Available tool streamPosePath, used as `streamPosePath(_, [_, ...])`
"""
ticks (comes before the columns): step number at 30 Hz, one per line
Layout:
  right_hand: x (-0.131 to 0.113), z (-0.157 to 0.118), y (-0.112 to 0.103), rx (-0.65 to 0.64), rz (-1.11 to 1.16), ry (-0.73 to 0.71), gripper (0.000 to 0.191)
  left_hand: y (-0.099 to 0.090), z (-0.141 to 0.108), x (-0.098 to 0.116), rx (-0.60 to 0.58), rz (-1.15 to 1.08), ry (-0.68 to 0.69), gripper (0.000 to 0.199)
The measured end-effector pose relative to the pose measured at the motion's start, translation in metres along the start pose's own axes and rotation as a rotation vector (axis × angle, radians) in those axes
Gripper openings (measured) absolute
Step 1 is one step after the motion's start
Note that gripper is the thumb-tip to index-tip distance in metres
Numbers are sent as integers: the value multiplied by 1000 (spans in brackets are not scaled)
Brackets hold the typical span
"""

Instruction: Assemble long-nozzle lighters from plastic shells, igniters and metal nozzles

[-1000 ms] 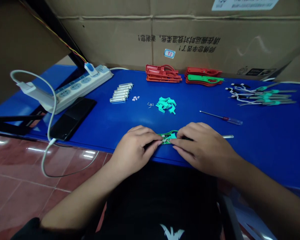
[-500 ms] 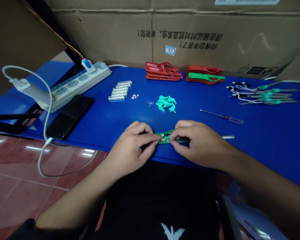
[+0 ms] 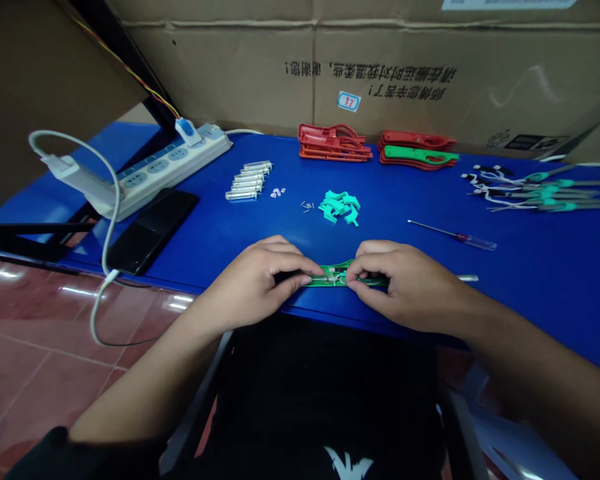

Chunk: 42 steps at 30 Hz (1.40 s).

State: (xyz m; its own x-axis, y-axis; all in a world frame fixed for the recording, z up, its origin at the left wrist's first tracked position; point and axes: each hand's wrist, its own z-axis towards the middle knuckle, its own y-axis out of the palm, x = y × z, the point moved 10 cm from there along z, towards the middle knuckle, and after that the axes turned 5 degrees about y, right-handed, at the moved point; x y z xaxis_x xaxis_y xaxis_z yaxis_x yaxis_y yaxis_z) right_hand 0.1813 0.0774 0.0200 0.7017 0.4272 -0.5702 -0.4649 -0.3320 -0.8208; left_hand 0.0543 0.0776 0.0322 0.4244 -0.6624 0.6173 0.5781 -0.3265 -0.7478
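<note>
A long green lighter casing (image 3: 325, 284) lies open side up near the table's front edge, with small white, dark and teal parts and a thin pale wire inside. At its left end, my left hand (image 3: 265, 277) has thumb and forefinger closed on the casing. My right hand (image 3: 400, 280) is closed over the casing's middle, fingertips bunched beside the pale wire. Whether they also pinch the wire cannot be made out. From under the right hand a metal rod (image 3: 467, 278) sticks out to the right. The palm and fingers hide much of the casing's right part.
Beyond my hands lie teal plastic pieces (image 3: 339, 207), tiny metal pins (image 3: 307, 207), clear tubes (image 3: 247, 181), red casings (image 3: 333, 143) and wired lighter nozzles (image 3: 550, 190). A screwdriver (image 3: 453, 235) is on the right. Leftward are a phone (image 3: 153, 230) and a power strip (image 3: 173, 170).
The view has shifted slightly, so everything sits further right. My left fingers have drawn back a little toward the casing's left end, baring more of its inside. The right hand keeps its hold.
</note>
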Motion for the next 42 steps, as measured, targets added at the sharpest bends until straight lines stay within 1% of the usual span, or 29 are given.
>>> streamPosePath(3, [0,-2,0,11,-4,-18,12,2,0,0,-2,67,21,23])
streamPosePath(6, [-1,-3,-1,22,-10,-27,12,5,-2,-5,-18,44,9,26])
streamPosePath(11, [2,-2,-2,49,-8,-8,10,3,-4,-16,-11,37,-33,23])
streamPosePath(13, [4,-2,-3,68,-3,6,15,2,-4,-17,2,35,-46,23])
streamPosePath(16, [5,-2,-4,79,-4,5,22,4,-4,-16,9,25,-50,24])
streamPosePath(21, [1,-1,-5,93,31,-30,20,3,-8,-10,53,79,-32,27])
streamPosePath(26, [-2,-1,-6,118,27,-62,21,5,-11,-3,68,145,0,35])
streamPosePath(29, [-6,-3,-3,126,-45,-123,23,4,-12,-2,97,133,-9,33])
streamPosePath(33, [-18,-11,3,170,-351,-248,28,5,-13,-5,121,113,-19,31])
streamPosePath(36, [-26,-16,10,153,-538,-305,31,4,-13,-3,139,127,-1,32])
streamPosePath(38, [-28,-17,12,151,-566,-313,30,3,-13,-1,140,143,8,31])
streamPosePath(42, [-23,-17,7,169,-464,-281,31,3,-13,2,122,184,17,30])
